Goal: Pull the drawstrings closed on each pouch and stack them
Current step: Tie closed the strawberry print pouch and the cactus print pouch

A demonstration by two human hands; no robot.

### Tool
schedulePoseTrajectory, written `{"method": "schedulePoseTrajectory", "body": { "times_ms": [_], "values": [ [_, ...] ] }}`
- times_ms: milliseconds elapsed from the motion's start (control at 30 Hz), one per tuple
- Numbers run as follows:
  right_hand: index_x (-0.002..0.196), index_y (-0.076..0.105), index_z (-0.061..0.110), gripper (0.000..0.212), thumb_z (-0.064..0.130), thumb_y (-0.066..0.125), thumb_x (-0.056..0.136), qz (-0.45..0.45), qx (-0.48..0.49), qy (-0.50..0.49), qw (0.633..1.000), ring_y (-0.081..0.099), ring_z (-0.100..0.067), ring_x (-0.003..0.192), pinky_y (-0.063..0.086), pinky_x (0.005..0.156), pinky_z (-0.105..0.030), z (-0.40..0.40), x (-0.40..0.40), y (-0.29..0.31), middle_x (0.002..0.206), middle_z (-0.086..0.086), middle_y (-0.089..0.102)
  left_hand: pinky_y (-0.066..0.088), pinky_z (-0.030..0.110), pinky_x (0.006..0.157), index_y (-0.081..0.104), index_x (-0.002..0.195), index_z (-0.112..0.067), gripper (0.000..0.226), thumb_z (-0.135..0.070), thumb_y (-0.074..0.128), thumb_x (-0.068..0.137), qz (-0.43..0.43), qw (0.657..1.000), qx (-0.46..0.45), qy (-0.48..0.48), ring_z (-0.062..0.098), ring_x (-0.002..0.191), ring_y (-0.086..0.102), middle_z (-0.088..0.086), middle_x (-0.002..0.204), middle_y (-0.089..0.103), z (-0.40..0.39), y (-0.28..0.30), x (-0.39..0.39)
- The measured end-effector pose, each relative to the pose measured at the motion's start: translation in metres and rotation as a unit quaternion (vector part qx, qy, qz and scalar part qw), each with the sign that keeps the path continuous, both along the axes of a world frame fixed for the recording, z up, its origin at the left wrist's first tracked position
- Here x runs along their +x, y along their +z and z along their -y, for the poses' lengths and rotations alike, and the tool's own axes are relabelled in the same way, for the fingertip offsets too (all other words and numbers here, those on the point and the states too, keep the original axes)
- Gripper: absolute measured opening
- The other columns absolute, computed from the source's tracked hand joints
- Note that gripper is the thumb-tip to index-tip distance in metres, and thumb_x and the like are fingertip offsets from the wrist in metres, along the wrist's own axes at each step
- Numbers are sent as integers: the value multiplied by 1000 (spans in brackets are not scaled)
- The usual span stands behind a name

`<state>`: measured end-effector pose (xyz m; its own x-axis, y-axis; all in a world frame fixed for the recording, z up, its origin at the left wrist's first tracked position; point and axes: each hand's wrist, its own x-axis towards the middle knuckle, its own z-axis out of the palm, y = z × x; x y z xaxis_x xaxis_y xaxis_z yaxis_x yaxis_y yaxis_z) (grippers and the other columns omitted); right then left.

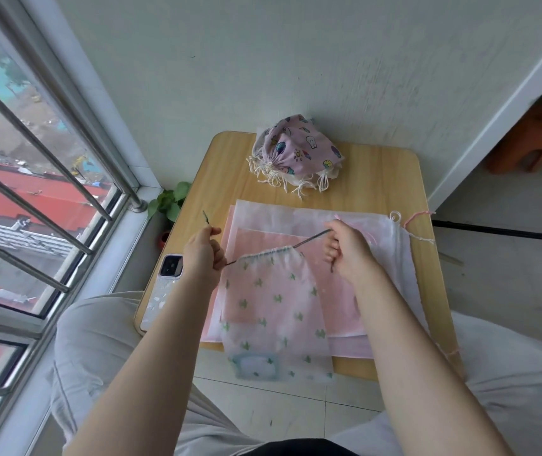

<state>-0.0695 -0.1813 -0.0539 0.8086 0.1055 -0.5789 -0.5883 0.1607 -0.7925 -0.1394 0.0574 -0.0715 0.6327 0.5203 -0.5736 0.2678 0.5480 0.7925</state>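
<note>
A translucent pouch with green cactus prints (276, 307) hangs between my hands over the small wooden table (374, 179), its top edge gathered into pleats. My left hand (202, 250) pinches the dark drawstring at the pouch's left end. My right hand (350, 250) grips the drawstring (312, 237) at the right end, and the cord runs taut from the pleated edge. Under the pouch lie flat pink and white pouches (299, 222), one with a pink cord (415, 217). At the table's far edge sits a pile of closed pouches, topped by a purple cartoon-print pouch (299, 146).
A phone (164, 287) lies on the table's left front corner. A barred window (42, 192) runs along the left, with a small green plant (171, 200) on the floor beside the table. My knees in grey trousers flank the table. A wall stands behind it.
</note>
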Motion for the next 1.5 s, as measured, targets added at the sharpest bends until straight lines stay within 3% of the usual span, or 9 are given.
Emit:
{"method": "schedulePoseTrajectory", "body": {
  "times_ms": [167,300,467,633,800,867,967,1100,1500],
  "values": [
    [85,49,8,15,12,53,98,-36,256,-134,957,60,-19,60,55,67,-30,-3,2,4,61,-5,49,28,25,49,71,83,-14,23,-22,52,94,-23,932,329,-151,13,49,33,-9,47,42,17,10,-2],
    [75,40,19,27,19,53,98,-24,108,-68,991,20,-8,34,18,37,-21,6,10,7,44,8,21,27,27,49,68,83,-13,24,-19,51,98,-39,856,475,-200,14,48,39,1,63,58,9,7,1],
    [79,50,12,9,13,56,86,129,-263,-28,956,29,-18,52,25,48,-22,16,19,8,61,-3,33,35,28,53,68,88,-9,22,-17,51,98,-56,825,525,-201,19,57,48,3,72,62,-3,5,6],
    [69,39,12,23,16,52,88,200,-324,8,925,32,-18,62,26,55,-31,5,17,9,66,-3,38,42,33,56,69,90,-11,26,-25,49,99,-39,807,553,-205,27,63,56,6,74,67,5,12,15],
    [72,58,8,27,26,51,91,215,-285,50,933,52,-17,65,41,64,-30,-6,15,18,69,-3,58,43,29,78,54,125,-18,35,-39,52,97,1,879,444,-175,13,92,53,-2,107,59,16,28,27],
    [79,69,13,24,25,53,91,235,-275,54,931,56,-13,69,44,66,-27,-8,16,23,74,1,65,39,29,82,57,109,-16,26,-37,56,93,-26,845,505,-175,13,97,47,-3,103,52,18,31,26],
    [85,71,4,27,26,56,91,276,-280,35,919,57,-22,70,43,69,-28,-11,19,27,78,-14,67,40,31,53,47,58,-12,43,-37,50,94,-103,781,552,-271,19,57,43,-1,58,45,24,34,20],
    [91,64,0,26,21,49,98,246,-221,16,944,54,-22,48,48,52,-31,-18,22,36,60,-11,61,56,31,75,68,67,-8,68,-61,37,96,-213,675,466,-530,19,57,63,-1,60,66,50,35,5],
    [90,58,16,14,17,47,100,252,-125,40,959,73,-28,70,57,60,-35,-28,23,45,88,-16,72,54,25,70,77,94,-14,19,-29,76,83,-95,853,235,-456,14,77,65,1,87,74,72,31,-3]
  ]
}}
